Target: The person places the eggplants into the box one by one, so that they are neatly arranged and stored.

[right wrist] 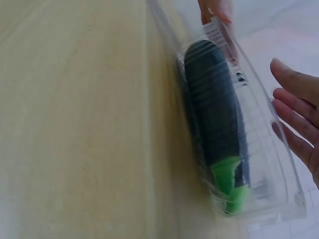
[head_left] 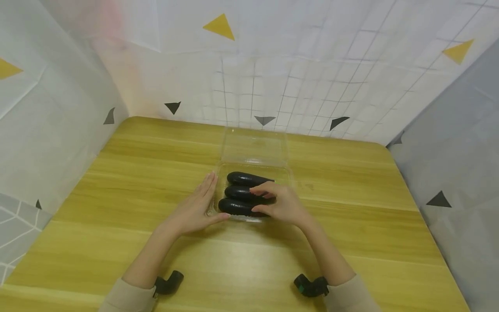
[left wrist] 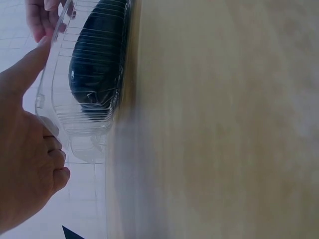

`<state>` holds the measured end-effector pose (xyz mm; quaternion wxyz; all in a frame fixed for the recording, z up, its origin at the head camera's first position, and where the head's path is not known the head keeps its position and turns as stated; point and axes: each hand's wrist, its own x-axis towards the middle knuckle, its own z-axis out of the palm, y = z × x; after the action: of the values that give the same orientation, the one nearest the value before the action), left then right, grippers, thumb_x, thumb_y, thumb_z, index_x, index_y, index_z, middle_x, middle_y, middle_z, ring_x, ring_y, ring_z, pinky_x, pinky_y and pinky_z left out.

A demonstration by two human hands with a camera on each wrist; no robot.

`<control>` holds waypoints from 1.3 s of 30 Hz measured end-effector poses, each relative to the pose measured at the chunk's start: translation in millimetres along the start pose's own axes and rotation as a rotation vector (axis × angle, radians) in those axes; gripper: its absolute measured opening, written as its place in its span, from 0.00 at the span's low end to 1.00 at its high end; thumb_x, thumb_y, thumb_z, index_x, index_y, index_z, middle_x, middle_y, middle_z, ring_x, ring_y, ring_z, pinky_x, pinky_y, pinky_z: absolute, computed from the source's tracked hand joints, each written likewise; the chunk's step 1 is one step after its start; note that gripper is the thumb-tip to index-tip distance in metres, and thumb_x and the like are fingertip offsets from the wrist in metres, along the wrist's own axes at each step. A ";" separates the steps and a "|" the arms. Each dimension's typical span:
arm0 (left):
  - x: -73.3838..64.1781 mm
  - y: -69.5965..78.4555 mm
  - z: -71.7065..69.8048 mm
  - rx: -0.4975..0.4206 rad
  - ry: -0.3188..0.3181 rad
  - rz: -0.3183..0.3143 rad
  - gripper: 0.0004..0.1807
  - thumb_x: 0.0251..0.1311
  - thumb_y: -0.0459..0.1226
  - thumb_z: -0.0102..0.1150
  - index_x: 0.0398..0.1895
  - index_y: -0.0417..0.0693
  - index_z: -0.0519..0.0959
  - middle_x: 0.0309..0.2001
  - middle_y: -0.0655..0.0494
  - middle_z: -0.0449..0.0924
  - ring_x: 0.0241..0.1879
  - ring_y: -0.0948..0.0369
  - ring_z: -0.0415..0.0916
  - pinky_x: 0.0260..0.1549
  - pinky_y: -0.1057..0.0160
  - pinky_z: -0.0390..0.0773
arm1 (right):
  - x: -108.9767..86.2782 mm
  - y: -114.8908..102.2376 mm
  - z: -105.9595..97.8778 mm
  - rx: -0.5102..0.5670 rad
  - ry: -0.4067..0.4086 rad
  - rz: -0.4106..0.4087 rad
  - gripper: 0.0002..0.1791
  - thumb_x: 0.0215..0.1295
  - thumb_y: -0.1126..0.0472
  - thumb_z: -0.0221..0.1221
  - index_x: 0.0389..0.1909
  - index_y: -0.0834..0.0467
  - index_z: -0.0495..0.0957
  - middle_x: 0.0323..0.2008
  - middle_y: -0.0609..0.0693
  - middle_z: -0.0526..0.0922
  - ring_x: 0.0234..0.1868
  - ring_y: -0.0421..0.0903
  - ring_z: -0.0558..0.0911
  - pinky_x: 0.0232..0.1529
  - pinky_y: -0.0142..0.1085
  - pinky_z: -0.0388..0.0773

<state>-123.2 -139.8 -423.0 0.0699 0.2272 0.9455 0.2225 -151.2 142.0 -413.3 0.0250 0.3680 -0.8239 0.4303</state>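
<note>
Three dark eggplants [head_left: 235, 207] lie side by side in a clear plastic clamshell box [head_left: 249, 219], whose lid [head_left: 253, 145] is folded back toward the wall. Along the box's left side rests my left hand [head_left: 192, 212], fingers stretched out and thumb at the front rim. My right hand [head_left: 284, 203] is over the right half of the eggplants, thumb and fingers apart and partly hiding them. In the right wrist view, this hand [right wrist: 301, 117] has loosely bent fingers above the box, and green stem ends show on the eggplants [right wrist: 212, 99].
The box stands on a wood-grain table [head_left: 343, 208]. White sheeting with triangles and grid lines [head_left: 265, 86] hangs behind the table and at both sides. Dark wrist-worn devices [head_left: 169, 284] sit beside both sleeves.
</note>
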 end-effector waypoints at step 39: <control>-1.1 1.6 -0.9 0.016 -0.006 0.017 0.61 0.56 0.71 0.47 0.76 0.43 0.32 0.76 0.48 0.25 0.75 0.54 0.28 0.70 0.51 0.46 | -0.6 -26.8 -81.3 -0.003 0.136 0.080 0.25 0.46 0.75 0.71 0.49 0.66 0.80 0.45 0.59 0.84 0.45 0.48 0.82 0.43 0.44 0.82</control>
<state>-121.7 -139.4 -421.5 0.0688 0.2366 0.9450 0.2149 -156.3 191.9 -343.8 0.0642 0.3045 -0.8350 0.4539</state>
